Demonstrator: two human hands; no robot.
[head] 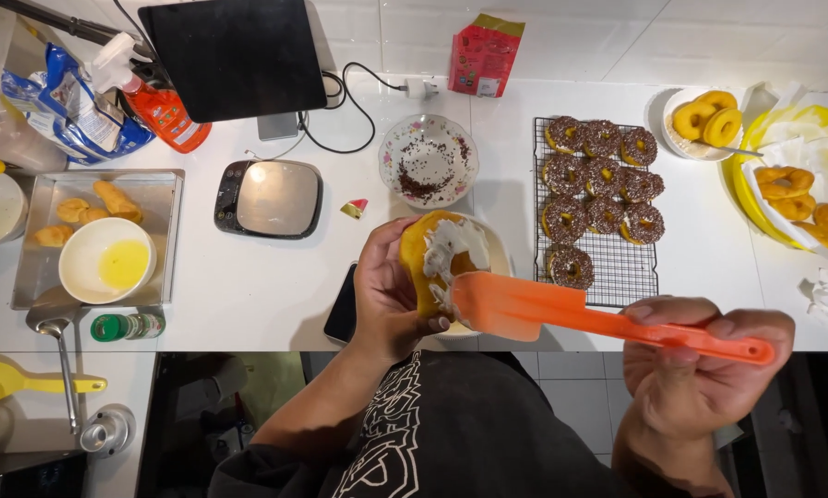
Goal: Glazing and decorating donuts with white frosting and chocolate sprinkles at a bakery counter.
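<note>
Now the right hand [700, 355] grips an orange spatula [561, 314], its blade spreading white icing on a doughnut [437, 254] clasped in the left hand [391, 295] above the surface [248, 286]. Icing looks half spread. Beyond, sprinkled doughnuts fill a wire rack [617, 267].

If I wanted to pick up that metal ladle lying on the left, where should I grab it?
Probably the ladle is best gripped mid-handle, coming from above: the thin handle lies flat and bare, pointing toward the counter's near edge, while the bowl end sits close against the tray.
</note>
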